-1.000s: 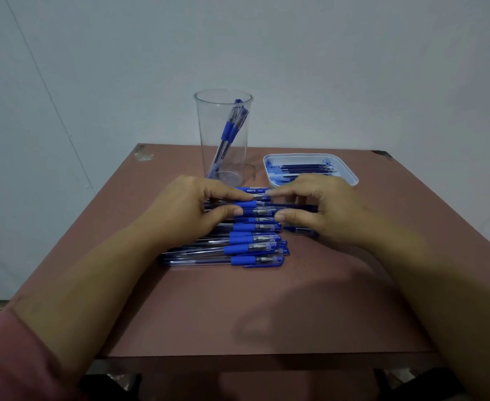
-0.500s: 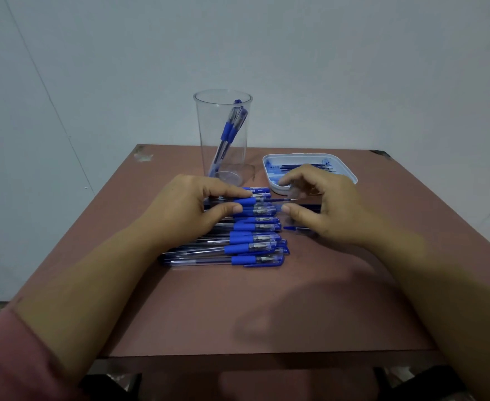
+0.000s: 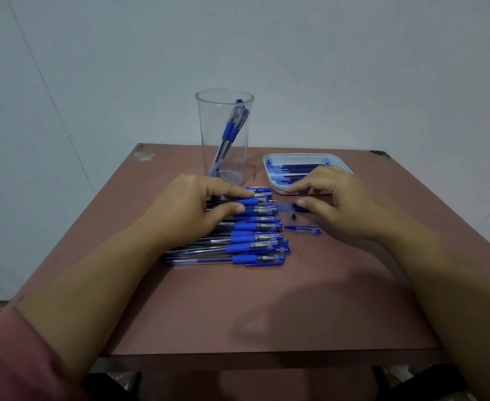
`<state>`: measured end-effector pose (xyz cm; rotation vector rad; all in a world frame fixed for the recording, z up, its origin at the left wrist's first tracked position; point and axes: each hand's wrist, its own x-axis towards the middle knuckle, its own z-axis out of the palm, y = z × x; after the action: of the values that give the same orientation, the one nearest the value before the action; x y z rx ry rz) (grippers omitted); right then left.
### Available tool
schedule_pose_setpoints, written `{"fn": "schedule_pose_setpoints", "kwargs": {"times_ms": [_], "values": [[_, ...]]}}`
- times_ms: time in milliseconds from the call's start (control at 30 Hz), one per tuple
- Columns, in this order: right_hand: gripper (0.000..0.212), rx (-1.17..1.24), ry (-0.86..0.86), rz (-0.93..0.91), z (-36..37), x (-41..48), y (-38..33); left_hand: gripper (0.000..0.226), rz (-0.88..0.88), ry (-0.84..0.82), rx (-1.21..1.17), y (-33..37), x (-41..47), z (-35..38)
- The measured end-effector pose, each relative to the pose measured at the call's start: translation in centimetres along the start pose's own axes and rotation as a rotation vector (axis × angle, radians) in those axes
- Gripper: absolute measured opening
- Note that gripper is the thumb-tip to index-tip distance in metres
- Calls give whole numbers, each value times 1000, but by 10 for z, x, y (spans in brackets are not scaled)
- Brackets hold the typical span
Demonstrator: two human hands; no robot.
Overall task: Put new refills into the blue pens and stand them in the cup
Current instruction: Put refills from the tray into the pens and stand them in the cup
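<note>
Pupil: Surroundings?
Tutor: Clear cup (image 3: 206,134), two blue pens (image 3: 232,131) inside, behind the pen row (image 3: 255,244) on the counter (image 3: 267,299); refill tray (image 3: 272,180) partly hidden by the right hand (image 3: 345,206); loose cap (image 3: 303,229) near the row.
Pupil: Fingers? Writing?
Tutor: Fingers of the left hand (image 3: 185,209) pinch one pen (image 3: 248,201); the right's grip cannot be told. Farthest pen's white print (image 3: 253,191) is unreadable.

The near half of the table (image 3: 267,308) is left open. The middle is barred by a row of pens (image 3: 249,244), with a loose pen part (image 3: 303,229) and a small dark piece (image 3: 293,215) just to its right. The far side is blocked by a tall cup (image 3: 223,140) and a tray (image 3: 270,178), with a narrow gap between them.
</note>
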<state>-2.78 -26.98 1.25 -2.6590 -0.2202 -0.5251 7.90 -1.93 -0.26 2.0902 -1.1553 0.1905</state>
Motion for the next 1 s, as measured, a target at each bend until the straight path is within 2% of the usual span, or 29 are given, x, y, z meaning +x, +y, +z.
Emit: {"fn": "schedule_pose_setpoints", "kwargs": {"times_ms": [100,233,333,433,533,600,1000], "values": [[24,-73,-111,32,-3,-1,1,29,3,1,0,0,0,0],[24,-105,-167,46,-1,2,1,29,6,0,2,0,0,0],[16,-119,-206,54,1,4,0,29,-1,-2,4,0,0,0],[8,-15,-125,98,1,3,-3,29,0,-3,11,0,0,0],[16,291,23,144,1,0,-11,29,-2,-8,12,2,0,0],[17,376,67,113,3,-1,-16,30,-2,-6,10,2,0,-1],[20,311,125,-10,24,3,-27,28,40,28,8,4,0,0]]}}
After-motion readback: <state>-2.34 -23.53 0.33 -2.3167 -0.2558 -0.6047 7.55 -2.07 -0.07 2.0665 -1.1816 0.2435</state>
